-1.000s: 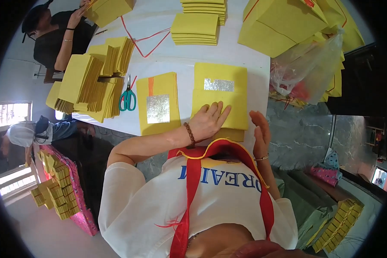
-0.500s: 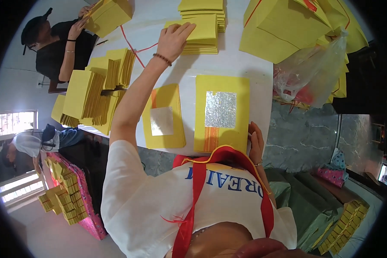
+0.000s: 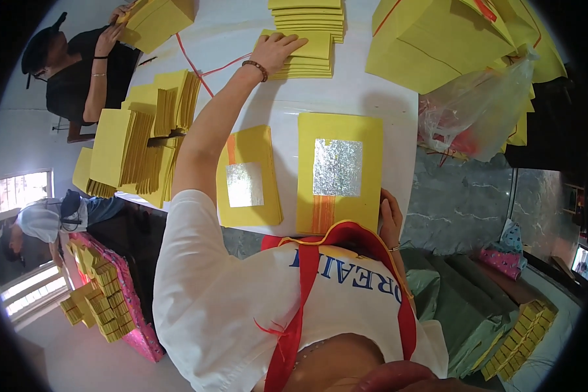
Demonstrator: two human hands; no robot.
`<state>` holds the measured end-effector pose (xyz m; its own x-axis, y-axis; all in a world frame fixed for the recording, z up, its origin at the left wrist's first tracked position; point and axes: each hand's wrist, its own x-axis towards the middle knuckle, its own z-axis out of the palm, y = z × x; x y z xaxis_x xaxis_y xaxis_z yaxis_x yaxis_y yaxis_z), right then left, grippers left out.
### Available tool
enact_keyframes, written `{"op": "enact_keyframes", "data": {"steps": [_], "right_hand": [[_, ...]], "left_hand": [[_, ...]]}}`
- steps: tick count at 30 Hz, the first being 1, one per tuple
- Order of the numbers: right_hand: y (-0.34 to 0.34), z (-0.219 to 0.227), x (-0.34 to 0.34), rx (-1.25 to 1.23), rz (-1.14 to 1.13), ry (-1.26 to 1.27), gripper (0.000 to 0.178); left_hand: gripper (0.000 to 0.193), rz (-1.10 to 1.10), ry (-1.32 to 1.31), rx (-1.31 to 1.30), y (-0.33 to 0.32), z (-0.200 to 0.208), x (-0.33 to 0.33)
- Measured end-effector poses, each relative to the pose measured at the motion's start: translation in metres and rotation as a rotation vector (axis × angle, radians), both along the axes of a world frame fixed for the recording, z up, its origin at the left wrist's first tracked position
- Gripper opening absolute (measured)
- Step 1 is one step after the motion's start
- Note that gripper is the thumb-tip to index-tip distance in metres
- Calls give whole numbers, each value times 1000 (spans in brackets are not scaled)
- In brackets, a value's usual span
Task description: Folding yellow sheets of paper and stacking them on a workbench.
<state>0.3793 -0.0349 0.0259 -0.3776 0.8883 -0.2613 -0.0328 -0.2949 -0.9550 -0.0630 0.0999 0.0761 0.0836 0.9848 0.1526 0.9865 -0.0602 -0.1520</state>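
Under the left hand (image 3: 273, 52), well apart from the right hand (image 3: 390, 217) beside the silver-patched yellow pile (image 3: 338, 167), a folded yellow stack (image 3: 310, 66) is being touched, likely for pickup, neither grip being tellable, a clean single-piece pinch seemingly being called for next.

Left arm (image 3: 209, 127) outstretched forward, left fingers (image 3: 294, 44) palm-down; right fingers (image 3: 391, 206) slightly bent, nearer.

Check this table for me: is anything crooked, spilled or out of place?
Nothing looks spilled. The red string lies in crooked lines across the table, and the yellow stacks at left lean unevenly, unlike the flatter stack under the left hand.
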Motion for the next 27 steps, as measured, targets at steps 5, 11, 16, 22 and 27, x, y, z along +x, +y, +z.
{"op": "enact_keyframes", "data": {"steps": [5, 11, 16, 22, 27], "right_hand": [[2, -5, 2, -23, 5, 44, 31], [4, 2, 1, 27, 38, -2, 31], [10, 31, -2, 350, 42, -90, 33], [17, 53, -8, 810, 205, -276, 38], [16, 57, -8, 945, 285, -348, 35]], "left_hand": [[71, 72, 25, -246, -1, -5, 8], [86, 161, 49, -239, -5, -19, 14], [85, 116, 1, -272, -3, -6, 9], [81, 151, 30, -136, -26, 11, 19], [69, -28, -280, -67, -91, 35, 60]]}}
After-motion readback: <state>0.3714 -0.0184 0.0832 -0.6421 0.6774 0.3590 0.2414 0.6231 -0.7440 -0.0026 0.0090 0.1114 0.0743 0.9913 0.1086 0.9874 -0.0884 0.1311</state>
